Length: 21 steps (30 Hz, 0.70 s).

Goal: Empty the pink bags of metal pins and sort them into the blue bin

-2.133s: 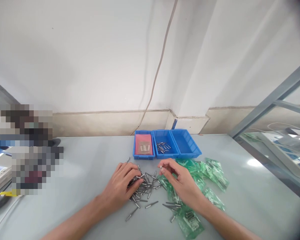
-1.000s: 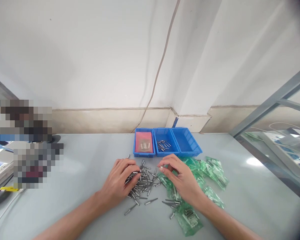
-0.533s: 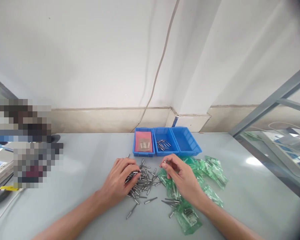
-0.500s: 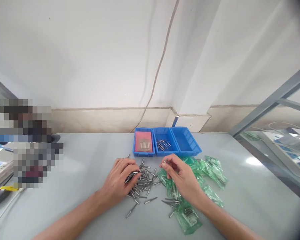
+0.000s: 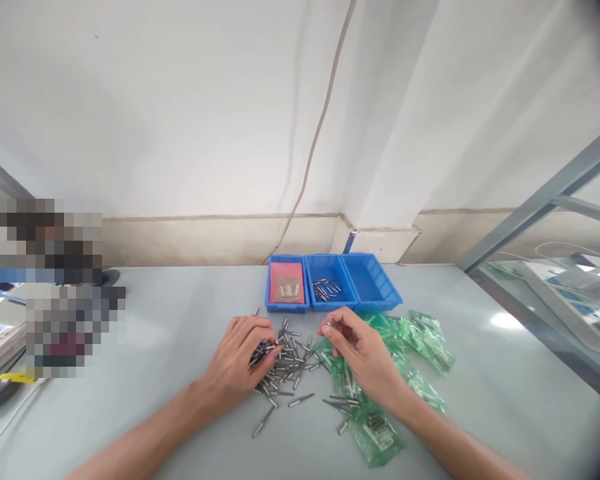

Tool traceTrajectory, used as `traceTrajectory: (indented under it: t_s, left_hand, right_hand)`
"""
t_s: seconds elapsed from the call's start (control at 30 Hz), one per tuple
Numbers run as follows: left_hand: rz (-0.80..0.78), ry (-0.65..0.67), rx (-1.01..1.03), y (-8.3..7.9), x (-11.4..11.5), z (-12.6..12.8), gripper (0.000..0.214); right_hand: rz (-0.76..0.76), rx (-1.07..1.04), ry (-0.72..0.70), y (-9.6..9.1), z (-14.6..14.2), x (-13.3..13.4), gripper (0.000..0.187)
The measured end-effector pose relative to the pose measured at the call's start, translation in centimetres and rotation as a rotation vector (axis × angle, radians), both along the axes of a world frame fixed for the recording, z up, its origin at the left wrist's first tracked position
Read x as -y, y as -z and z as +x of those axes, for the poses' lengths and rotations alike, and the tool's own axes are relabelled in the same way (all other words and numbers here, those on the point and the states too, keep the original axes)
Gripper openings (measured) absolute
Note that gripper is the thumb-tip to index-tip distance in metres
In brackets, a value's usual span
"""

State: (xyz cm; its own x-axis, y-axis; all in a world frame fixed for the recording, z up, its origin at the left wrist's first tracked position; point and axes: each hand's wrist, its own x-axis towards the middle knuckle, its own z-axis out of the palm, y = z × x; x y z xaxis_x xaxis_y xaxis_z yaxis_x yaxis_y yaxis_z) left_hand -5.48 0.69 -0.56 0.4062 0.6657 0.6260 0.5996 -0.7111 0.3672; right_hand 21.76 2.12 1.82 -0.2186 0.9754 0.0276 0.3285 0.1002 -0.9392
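My left hand (image 5: 240, 357) is curled over a heap of short metal pins (image 5: 295, 363), with several of them showing between its thumb and fingers. Thumb and index finger of my right hand (image 5: 355, 343) are pinched together on a small metal pin (image 5: 329, 323), mostly hidden by the fingertips. Under and beside the right hand lie green plastic bags (image 5: 377, 440) with more metal pins inside. A few loose pins (image 5: 343, 401) rest between the heap and the bags.
Behind the hands stand three blue bins in a row: the left bin (image 5: 287, 308) holds a pink sheet and a clear packet, the middle bin (image 5: 333, 306) some pins, and the right bin (image 5: 375, 277) shows a bare floor. Grey metal frame (image 5: 530, 210) at right; white cable (image 5: 15, 417) at left.
Almost nothing differs. Both hands keep their place and grip, with only a slight shift of the fingers of my left hand at the pins.
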Motion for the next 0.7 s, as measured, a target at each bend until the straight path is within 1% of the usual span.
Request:
traceTrajectory:
  t_s: [0.23, 0.7]
  left_hand:
    - [-0.009, -0.005, 0.009, 0.07, 0.11, -0.02, 0.009]
    - [-0.042, 0.032, -0.013, 0.12, 0.12, -0.25, 0.009]
  right_hand:
    - [0.019, 0.027, -0.003, 0.20, 0.05, 0.06, 0.026]
    - [0.016, 0.031, -0.024, 0.09, 0.03, 0.04, 0.023]
